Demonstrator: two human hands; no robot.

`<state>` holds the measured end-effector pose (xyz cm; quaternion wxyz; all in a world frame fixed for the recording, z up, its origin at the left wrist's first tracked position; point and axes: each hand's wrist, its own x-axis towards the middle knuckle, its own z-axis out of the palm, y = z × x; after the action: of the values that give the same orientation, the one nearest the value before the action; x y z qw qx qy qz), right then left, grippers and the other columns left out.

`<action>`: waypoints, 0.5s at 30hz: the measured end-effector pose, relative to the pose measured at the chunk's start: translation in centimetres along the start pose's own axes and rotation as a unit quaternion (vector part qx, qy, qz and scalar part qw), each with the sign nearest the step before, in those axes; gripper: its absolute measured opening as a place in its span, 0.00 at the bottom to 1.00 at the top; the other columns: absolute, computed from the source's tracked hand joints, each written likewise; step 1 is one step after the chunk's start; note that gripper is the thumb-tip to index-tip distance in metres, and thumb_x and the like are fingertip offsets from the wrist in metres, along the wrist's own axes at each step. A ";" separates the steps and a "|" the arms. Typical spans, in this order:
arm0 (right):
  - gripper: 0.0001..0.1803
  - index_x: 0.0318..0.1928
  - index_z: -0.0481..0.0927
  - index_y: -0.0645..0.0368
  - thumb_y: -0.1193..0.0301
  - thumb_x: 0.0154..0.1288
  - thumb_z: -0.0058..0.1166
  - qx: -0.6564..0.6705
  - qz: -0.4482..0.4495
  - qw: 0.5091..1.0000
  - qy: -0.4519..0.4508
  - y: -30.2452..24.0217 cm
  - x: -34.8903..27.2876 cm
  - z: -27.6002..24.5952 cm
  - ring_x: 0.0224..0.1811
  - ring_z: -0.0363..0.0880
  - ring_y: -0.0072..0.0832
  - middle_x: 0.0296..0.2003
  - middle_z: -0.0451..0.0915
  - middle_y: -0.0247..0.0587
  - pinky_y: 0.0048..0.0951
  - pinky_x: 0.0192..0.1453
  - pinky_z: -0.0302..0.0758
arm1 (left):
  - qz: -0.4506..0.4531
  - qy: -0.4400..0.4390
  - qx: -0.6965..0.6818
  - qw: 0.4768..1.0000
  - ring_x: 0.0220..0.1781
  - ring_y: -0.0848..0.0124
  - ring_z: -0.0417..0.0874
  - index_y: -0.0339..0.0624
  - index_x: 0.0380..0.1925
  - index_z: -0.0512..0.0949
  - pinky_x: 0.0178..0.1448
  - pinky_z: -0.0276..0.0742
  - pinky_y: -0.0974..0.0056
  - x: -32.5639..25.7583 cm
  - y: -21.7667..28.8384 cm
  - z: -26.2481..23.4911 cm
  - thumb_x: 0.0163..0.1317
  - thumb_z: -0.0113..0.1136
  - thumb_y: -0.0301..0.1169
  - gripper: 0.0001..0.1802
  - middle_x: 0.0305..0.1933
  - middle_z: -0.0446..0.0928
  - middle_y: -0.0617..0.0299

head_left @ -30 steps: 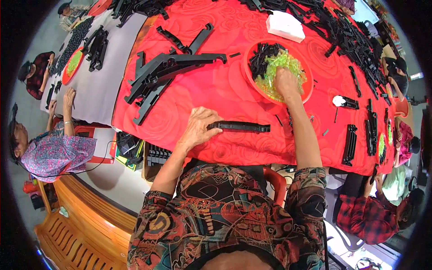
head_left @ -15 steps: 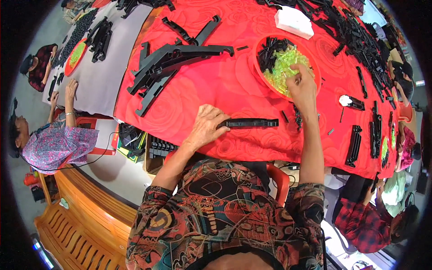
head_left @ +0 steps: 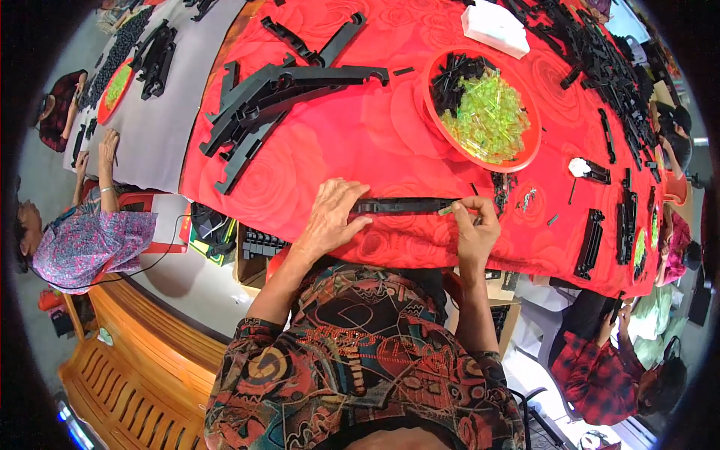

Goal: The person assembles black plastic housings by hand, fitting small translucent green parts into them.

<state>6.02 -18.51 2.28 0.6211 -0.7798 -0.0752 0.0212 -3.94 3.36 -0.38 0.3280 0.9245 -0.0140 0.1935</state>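
Note:
A long black plastic bar (head_left: 405, 205) lies flat on the red tablecloth (head_left: 360, 142) near the table's front edge. My left hand (head_left: 330, 217) rests palm down on the bar's left end, holding it in place. My right hand (head_left: 472, 225) is at the bar's right end, its fingers pinched on a small green plastic piece (head_left: 447, 211) touching that end. Behind, a red round tray (head_left: 525, 161) holds a heap of green pieces (head_left: 487, 124) and some small black parts.
Stacked long black bars (head_left: 277, 97) lie at the left of the red cloth, and several more black parts (head_left: 600, 67) at the right. A white box (head_left: 493, 28) stands at the back. Other people sit at left (head_left: 82, 240) and lower right (head_left: 607, 367). A grey-covered table (head_left: 165, 127) adjoins.
My right hand left the red tray with a green piece and came down to the bar's right end. My left hand stayed on the bar.

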 end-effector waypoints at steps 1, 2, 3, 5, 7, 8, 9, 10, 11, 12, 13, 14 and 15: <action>0.04 0.29 0.72 0.60 0.79 0.54 0.54 0.021 0.024 0.999 0.004 -0.2 -0.1 0.0 0.20 0.54 0.09 0.20 0.67 0.23 0.14 0.22 0.53 | -0.001 0.000 0.001 1.000 0.46 0.56 0.69 0.39 0.42 0.72 0.54 0.62 0.55 -0.3 -0.1 0.0 0.40 0.65 0.33 0.25 0.41 0.71 0.55; 0.04 0.29 0.72 0.60 0.79 0.54 0.54 0.022 0.025 0.999 0.003 -0.4 -0.1 0.2 0.20 0.54 0.09 0.20 0.67 0.23 0.14 0.22 0.53 | 0.002 0.003 0.005 1.000 0.46 0.57 0.70 0.39 0.42 0.72 0.53 0.63 0.56 -0.6 -0.4 0.1 0.40 0.65 0.32 0.25 0.41 0.72 0.55; 0.04 0.29 0.72 0.60 0.79 0.55 0.54 0.008 0.002 1.000 0.018 -0.7 -0.1 0.4 0.19 0.54 0.08 0.21 0.67 0.23 0.13 0.21 0.52 | 0.005 0.007 0.008 1.000 0.46 0.58 0.71 0.39 0.42 0.72 0.51 0.65 0.56 -0.7 -0.5 0.1 0.40 0.66 0.31 0.25 0.42 0.73 0.55; 0.04 0.29 0.72 0.60 0.79 0.55 0.54 -0.007 -0.020 0.999 0.034 -0.8 -0.3 0.7 0.19 0.53 0.08 0.21 0.67 0.23 0.13 0.21 0.52 | 0.005 0.003 0.010 1.000 0.45 0.58 0.71 0.39 0.40 0.73 0.50 0.65 0.57 -0.5 -0.2 -0.1 0.40 0.66 0.29 0.23 0.41 0.73 0.56; 0.04 0.29 0.72 0.60 0.79 0.55 0.54 0.008 -0.025 0.999 0.031 -0.7 -0.6 0.8 0.19 0.54 0.08 0.22 0.66 0.23 0.13 0.21 0.52 | 0.006 -0.002 0.011 1.000 0.44 0.59 0.72 0.40 0.38 0.74 0.49 0.66 0.58 -0.4 -0.3 -0.1 0.40 0.65 0.28 0.21 0.40 0.73 0.57; 0.04 0.29 0.72 0.60 0.79 0.55 0.54 0.007 -0.024 0.999 0.032 -0.2 -0.9 0.9 0.19 0.54 0.08 0.22 0.66 0.23 0.13 0.21 0.52 | 0.019 0.002 0.011 1.000 0.44 0.60 0.71 0.40 0.36 0.74 0.49 0.65 0.58 -0.4 -0.4 0.1 0.40 0.64 0.27 0.19 0.40 0.73 0.58; 0.04 0.29 0.72 0.61 0.79 0.55 0.54 0.012 0.005 0.999 0.032 0.5 -1.2 0.9 0.19 0.54 0.08 0.23 0.68 0.24 0.14 0.21 0.53 | 0.031 0.005 0.011 0.999 0.43 0.62 0.71 0.40 0.33 0.74 0.49 0.65 0.58 -0.4 -0.5 0.2 0.40 0.64 0.26 0.16 0.39 0.72 0.59; 0.04 0.29 0.72 0.61 0.79 0.54 0.55 0.016 0.034 0.999 0.032 0.8 -1.4 1.1 0.19 0.55 0.09 0.23 0.69 0.25 0.14 0.22 0.54 | 0.030 0.003 0.010 0.999 0.43 0.62 0.71 0.40 0.33 0.74 0.49 0.65 0.58 -0.4 -0.5 0.2 0.40 0.64 0.26 0.16 0.39 0.72 0.59; 0.04 0.29 0.72 0.61 0.79 0.54 0.55 0.015 0.035 0.999 0.032 0.9 -1.5 1.2 0.19 0.55 0.09 0.23 0.69 0.25 0.14 0.22 0.54 | 0.033 0.009 0.015 0.999 0.43 0.62 0.71 0.41 0.31 0.74 0.49 0.65 0.58 -0.4 -0.4 0.2 0.39 0.64 0.26 0.15 0.38 0.72 0.60; 0.04 0.28 0.72 0.61 0.79 0.55 0.55 -0.013 -0.005 0.999 0.047 0.8 -1.6 1.6 0.20 0.56 0.09 0.25 0.71 0.27 0.14 0.23 0.55 | 0.035 0.015 0.021 0.999 0.42 0.63 0.71 0.41 0.29 0.75 0.48 0.65 0.59 -0.4 -0.4 0.2 0.39 0.64 0.26 0.13 0.38 0.72 0.61; 0.04 0.28 0.72 0.60 0.79 0.55 0.55 -0.040 -0.046 0.996 0.062 0.8 -1.7 1.9 0.21 0.57 0.09 0.26 0.73 0.29 0.14 0.23 0.56 | 0.035 0.013 0.020 0.999 0.42 0.63 0.71 0.41 0.29 0.75 0.48 0.65 0.59 -0.4 -0.5 0.3 0.39 0.64 0.26 0.13 0.38 0.72 0.61; 0.04 0.28 0.72 0.60 0.79 0.55 0.55 -0.041 -0.044 0.996 0.062 1.0 -1.7 2.1 0.21 0.57 0.09 0.26 0.73 0.29 0.14 0.23 0.56 | 0.041 0.015 0.016 0.999 0.42 0.63 0.71 0.41 0.29 0.74 0.48 0.65 0.59 -0.5 -0.6 0.4 0.39 0.64 0.26 0.13 0.37 0.72 0.61; 0.04 0.28 0.72 0.61 0.79 0.55 0.55 -0.057 -0.078 0.993 0.065 1.2 -1.7 2.4 0.20 0.57 0.10 0.27 0.74 0.30 0.14 0.23 0.56 | 0.048 0.016 0.012 0.999 0.42 0.63 0.71 0.41 0.28 0.74 0.48 0.65 0.59 -0.5 -0.7 0.4 0.39 0.64 0.25 0.13 0.37 0.72 0.61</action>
<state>4.15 -16.74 0.44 0.5792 -0.8053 -0.0960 -0.0822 -4.13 3.63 -1.29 0.3075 0.9235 -0.0505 0.2235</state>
